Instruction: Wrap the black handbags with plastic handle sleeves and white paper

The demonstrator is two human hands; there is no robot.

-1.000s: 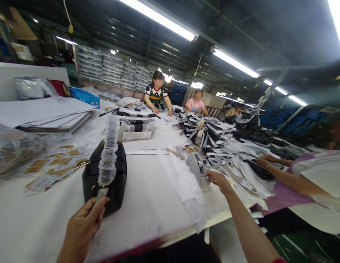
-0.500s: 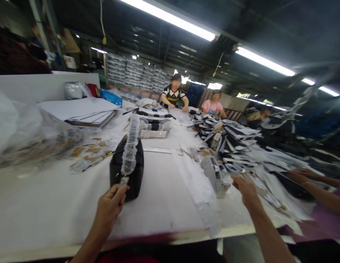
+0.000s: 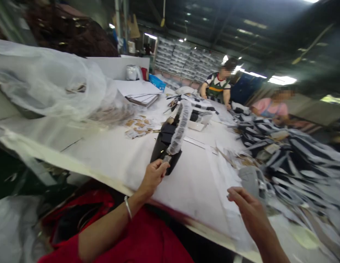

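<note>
A black handbag (image 3: 160, 148) stands on the white table, slightly tilted. Its strap (image 3: 180, 128) is wrapped in crinkled clear plastic and arches above it. At the strap's lower end, my left hand (image 3: 155, 175) pinches the wrapping by the bag's metal fitting. My right hand (image 3: 248, 210) is held over the table beside the grey tape dispenser (image 3: 253, 182), apart from the bag. Its fingertips are drawn together; whatever may be between them is too small to make out.
Brown paper tags (image 3: 138, 126) lie left of the bag, near large clear plastic bags (image 3: 76, 84). White sheets (image 3: 139, 91) are stacked behind. Black-and-white pieces (image 3: 293, 146) heap up at right. Two people work across the table. The table's front edge (image 3: 126, 188) runs below my left hand.
The view has swung left, shifting the scene rightward. My right hand has come away from the front of the tape dispenser towards the bag. My left hand keeps its pinch on the strap.
</note>
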